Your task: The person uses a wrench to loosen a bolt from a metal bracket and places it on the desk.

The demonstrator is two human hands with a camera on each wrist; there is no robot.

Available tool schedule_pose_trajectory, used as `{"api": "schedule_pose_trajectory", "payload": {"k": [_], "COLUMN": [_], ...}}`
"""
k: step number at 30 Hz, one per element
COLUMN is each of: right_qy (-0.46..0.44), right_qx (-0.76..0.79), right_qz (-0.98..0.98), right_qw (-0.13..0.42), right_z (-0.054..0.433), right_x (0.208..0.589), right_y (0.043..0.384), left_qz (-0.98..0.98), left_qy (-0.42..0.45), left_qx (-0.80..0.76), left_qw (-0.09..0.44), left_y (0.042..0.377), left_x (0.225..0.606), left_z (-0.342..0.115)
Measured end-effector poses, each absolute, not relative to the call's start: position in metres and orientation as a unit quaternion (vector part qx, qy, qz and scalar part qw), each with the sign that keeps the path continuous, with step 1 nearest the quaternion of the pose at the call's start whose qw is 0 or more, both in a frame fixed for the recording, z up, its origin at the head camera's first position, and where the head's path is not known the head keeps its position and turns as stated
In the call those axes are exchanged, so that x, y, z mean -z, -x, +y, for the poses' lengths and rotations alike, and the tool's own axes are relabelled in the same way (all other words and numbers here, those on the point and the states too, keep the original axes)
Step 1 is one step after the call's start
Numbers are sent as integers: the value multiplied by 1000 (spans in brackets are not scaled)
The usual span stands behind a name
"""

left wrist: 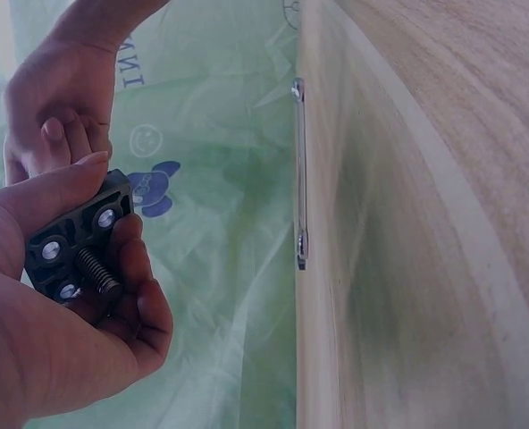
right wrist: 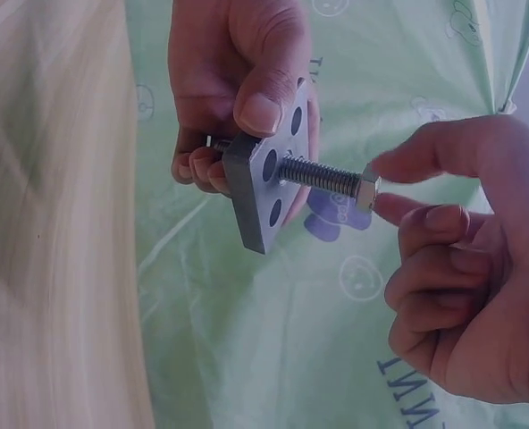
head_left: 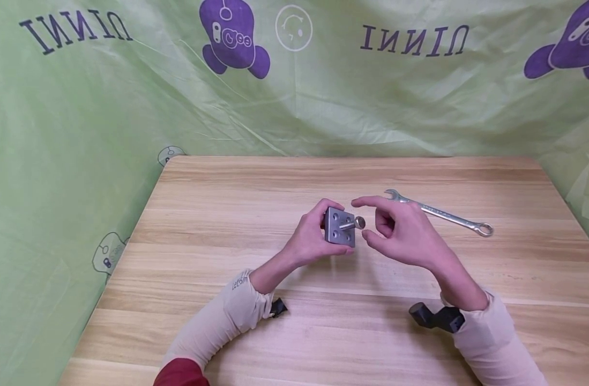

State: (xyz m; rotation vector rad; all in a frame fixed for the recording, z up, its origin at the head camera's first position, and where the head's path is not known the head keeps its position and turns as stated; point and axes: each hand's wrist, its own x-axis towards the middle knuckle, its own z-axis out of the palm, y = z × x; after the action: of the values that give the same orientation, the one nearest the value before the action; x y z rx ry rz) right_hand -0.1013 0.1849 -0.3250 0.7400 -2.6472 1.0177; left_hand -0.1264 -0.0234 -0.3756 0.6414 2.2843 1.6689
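Observation:
My left hand (head_left: pixel 310 236) grips a grey square metal plate (head_left: pixel 330 228) by its edges, thumb on one side and fingers on the other. From the plate's holed face sticks out a hex bolt (right wrist: pixel 323 176), its head pointing toward my right hand. Out of the darker back face comes its threaded end (left wrist: pixel 98 271), among several shiny round fasteners. My right hand (head_left: pixel 407 230) is beside the bolt head, thumb and index finger spread apart around it, the other fingers curled in. The thumb is close to the head; whether it touches I cannot tell.
Behind the right hand, a combination wrench (head_left: pixel 450 216) lies on the wooden table (head_left: pixel 217 214). Green printed sheeting (head_left: pixel 294 107) hangs along the back and sides. Black wrist devices (head_left: pixel 436 317) stick out from both sleeves.

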Motion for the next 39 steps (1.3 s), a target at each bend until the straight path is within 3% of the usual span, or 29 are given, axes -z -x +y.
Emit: {"api": "schedule_pose_trajectory", "payload": {"k": [11,39], "right_qy": [-149,-259], "right_qx": [-300,-335], "right_qz": [-941,-901], "right_qw": [54,94], "right_z": [178,183], "right_x": [324,326], "right_y": [101,101], "left_qz": [783,785], "left_qy": [-220,-219], "left_qx": [-569,-566], "left_qw": [119,126], "left_y": [126,126], "left_x": [377,377], "left_z": [-24,-22]}}
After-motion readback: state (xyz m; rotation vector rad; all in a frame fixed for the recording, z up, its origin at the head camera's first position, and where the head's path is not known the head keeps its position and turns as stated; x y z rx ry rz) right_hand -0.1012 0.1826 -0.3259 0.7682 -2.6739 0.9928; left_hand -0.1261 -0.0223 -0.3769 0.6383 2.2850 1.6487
